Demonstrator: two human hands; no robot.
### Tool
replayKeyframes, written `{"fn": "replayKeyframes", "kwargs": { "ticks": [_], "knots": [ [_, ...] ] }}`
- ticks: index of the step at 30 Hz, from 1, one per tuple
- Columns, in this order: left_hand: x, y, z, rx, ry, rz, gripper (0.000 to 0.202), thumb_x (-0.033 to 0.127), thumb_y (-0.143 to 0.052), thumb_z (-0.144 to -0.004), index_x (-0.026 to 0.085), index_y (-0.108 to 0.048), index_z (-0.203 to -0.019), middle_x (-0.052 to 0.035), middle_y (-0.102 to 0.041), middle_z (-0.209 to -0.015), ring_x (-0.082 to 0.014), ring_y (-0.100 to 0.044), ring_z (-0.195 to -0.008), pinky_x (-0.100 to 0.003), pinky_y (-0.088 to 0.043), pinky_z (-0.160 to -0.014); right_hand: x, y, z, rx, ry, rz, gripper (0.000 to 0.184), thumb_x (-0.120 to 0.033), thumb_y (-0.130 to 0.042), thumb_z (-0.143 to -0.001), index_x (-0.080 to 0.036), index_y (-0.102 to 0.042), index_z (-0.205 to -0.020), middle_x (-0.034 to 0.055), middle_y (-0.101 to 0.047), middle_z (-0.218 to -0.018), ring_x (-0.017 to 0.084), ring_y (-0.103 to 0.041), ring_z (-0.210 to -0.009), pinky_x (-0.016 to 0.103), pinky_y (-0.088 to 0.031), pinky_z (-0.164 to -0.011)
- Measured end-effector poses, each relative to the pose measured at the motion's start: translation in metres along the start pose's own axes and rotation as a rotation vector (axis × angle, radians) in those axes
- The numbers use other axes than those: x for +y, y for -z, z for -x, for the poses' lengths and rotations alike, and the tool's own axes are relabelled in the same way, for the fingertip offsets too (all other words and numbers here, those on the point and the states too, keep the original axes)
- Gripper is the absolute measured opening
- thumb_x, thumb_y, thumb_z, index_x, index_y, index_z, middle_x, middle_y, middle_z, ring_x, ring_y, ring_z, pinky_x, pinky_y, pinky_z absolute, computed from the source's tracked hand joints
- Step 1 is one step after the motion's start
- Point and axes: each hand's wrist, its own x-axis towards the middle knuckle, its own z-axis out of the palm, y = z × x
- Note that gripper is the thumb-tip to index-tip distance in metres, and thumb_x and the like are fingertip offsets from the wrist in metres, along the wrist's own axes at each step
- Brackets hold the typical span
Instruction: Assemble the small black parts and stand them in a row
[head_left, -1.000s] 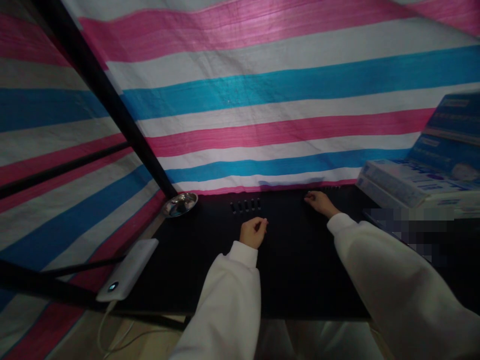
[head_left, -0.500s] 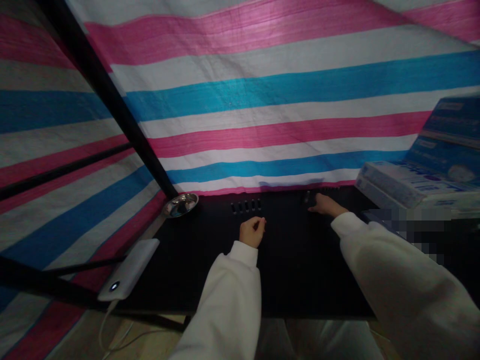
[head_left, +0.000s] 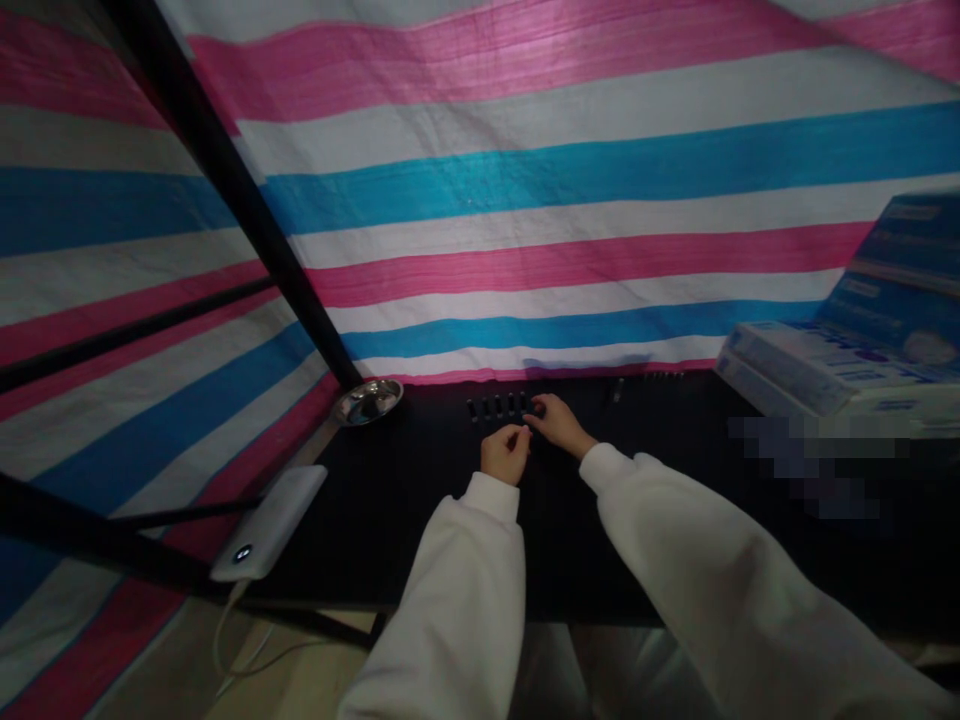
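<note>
Several small dark cylinders with light ends stand in a row on the black table. My right hand is at the row's right end, thumb and fingers closed around what looks like another small dark cylinder, mostly hidden by the fingertips. Just in front of the row, my left hand is closed in a pinch; whatever it holds, if anything, is too small to make out. One more small cylinder stands apart, farther right.
A shiny metal bowl sits at the back left. A white power bank with a cable lies on the left edge. Boxes are stacked at the right. Tiny pieces line the back edge. Striped sheeting hangs behind.
My right hand has moved left from the back right of the table to the right end of the row. My left hand stays pinched in nearly the same place.
</note>
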Motion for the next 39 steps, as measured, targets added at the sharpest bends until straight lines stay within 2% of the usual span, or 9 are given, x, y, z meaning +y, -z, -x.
{"fn": "replayKeyframes", "kwargs": {
  "ticks": [4, 10, 17, 22, 27, 29, 32, 37, 39],
  "knots": [
    [0.002, -0.001, 0.001, 0.011, 0.012, 0.028, 0.031, 0.038, -0.044, -0.075, 0.013, -0.062, -0.068, 0.0013, -0.052, -0.048, -0.0068, -0.045, -0.042, -0.017, -0.034, -0.042, 0.002, -0.016, -0.011, 0.021, -0.056, 0.0, 0.033, -0.028, -0.06, -0.067, -0.014, -0.055, -0.097, 0.0074, -0.054, -0.09, 0.016, -0.051, -0.084, 0.028, -0.04, -0.074],
    [0.003, -0.002, 0.002, 0.002, 0.028, 0.038, 0.03, 0.038, -0.044, -0.075, 0.014, -0.062, -0.068, 0.0013, -0.051, -0.048, -0.0071, -0.045, -0.042, -0.017, -0.034, -0.041, 0.002, -0.02, -0.014, 0.037, -0.127, 0.008, 0.013, -0.027, -0.057, -0.069, -0.017, -0.058, -0.077, 0.0046, -0.058, -0.082, 0.015, -0.053, -0.077, 0.027, -0.039, -0.07],
    [-0.002, -0.003, 0.0, -0.031, 0.003, 0.018, 0.032, 0.04, -0.043, -0.076, 0.014, -0.062, -0.07, 0.0014, -0.053, -0.049, -0.0069, -0.045, -0.042, -0.018, -0.035, -0.042, -0.003, 0.0, -0.003, 0.088, -0.19, -0.039, 0.012, -0.029, -0.055, -0.062, -0.017, -0.054, -0.064, 0.0012, -0.057, -0.064, 0.013, -0.052, -0.061, 0.025, -0.038, -0.058],
    [-0.001, -0.002, 0.0, -0.036, 0.031, 0.051, 0.033, 0.041, -0.044, -0.075, 0.013, -0.061, -0.07, 0.0015, -0.053, -0.049, -0.0059, -0.044, -0.039, -0.018, -0.034, -0.04, -0.012, 0.019, 0.01, 0.162, -0.213, -0.208, 0.017, -0.033, -0.056, -0.06, -0.016, -0.054, -0.064, 0.0008, -0.055, -0.062, 0.013, -0.051, -0.06, 0.025, -0.039, -0.056],
    [0.006, -0.003, -0.001, -0.074, 0.086, 0.215, 0.036, 0.047, -0.046, -0.074, 0.013, -0.057, -0.079, 0.0023, -0.053, -0.052, -0.004, -0.04, -0.032, -0.017, -0.03, -0.033, -0.031, 0.044, 0.033, 0.16, -0.062, -0.486, 0.023, -0.034, -0.056, -0.064, -0.016, -0.052, -0.079, 0.0014, -0.056, -0.068, 0.012, -0.052, -0.061, 0.024, -0.041, -0.056],
    [0.009, -0.002, -0.002, -0.094, 0.112, 0.316, 0.041, 0.048, -0.047, -0.072, 0.013, -0.052, -0.092, 0.0029, -0.054, -0.054, -0.0035, -0.039, -0.029, -0.016, -0.028, -0.03, -0.036, 0.053, 0.043, 0.126, 0.021, -0.488, 0.024, -0.035, -0.056, -0.067, -0.017, -0.052, -0.082, 0.0014, -0.055, -0.069, 0.012, -0.051, -0.06, 0.024, -0.041, -0.055],
    [0.011, -0.001, -0.003, -0.101, 0.132, 0.417, 0.049, 0.049, -0.049, -0.071, 0.014, -0.043, -0.106, 0.0034, -0.055, -0.058, -0.0031, -0.039, -0.028, -0.015, -0.027, -0.029, -0.039, 0.063, 0.057, 0.074, 0.109, -0.357, 0.021, -0.034, -0.054, -0.07, -0.019, -0.054, -0.085, 0.0013, -0.055, -0.07, 0.011, -0.047, -0.056, 0.024, -0.039, -0.054],
    [0.004, -0.001, -0.004, -0.143, 0.089, 0.42, 0.035, 0.044, -0.052, -0.07, 0.013, -0.049, -0.086, 0.0018, -0.056, -0.061, -0.002, -0.039, -0.028, -0.015, -0.027, -0.028, -0.034, 0.063, 0.067, 0.011, 0.223, -0.2, 0.017, -0.031, -0.051, -0.074, -0.02, -0.055, -0.086, 0.0017, -0.056, -0.074, 0.011, -0.046, -0.058, 0.024, -0.038, -0.058],
    [0.001, -0.002, -0.004, -0.139, 0.067, 0.425, 0.032, 0.041, -0.053, -0.07, 0.013, -0.048, -0.084, 0.0007, -0.057, -0.066, -0.0015, -0.04, -0.029, -0.015, -0.028, -0.029, -0.033, 0.06, 0.068, 0.015, 0.218, -0.203, 0.018, -0.032, -0.05, -0.075, -0.02, -0.054, -0.088, 0.001, -0.055, -0.073, 0.01, -0.046, -0.056, 0.024, -0.037, -0.057]
  ]
}}
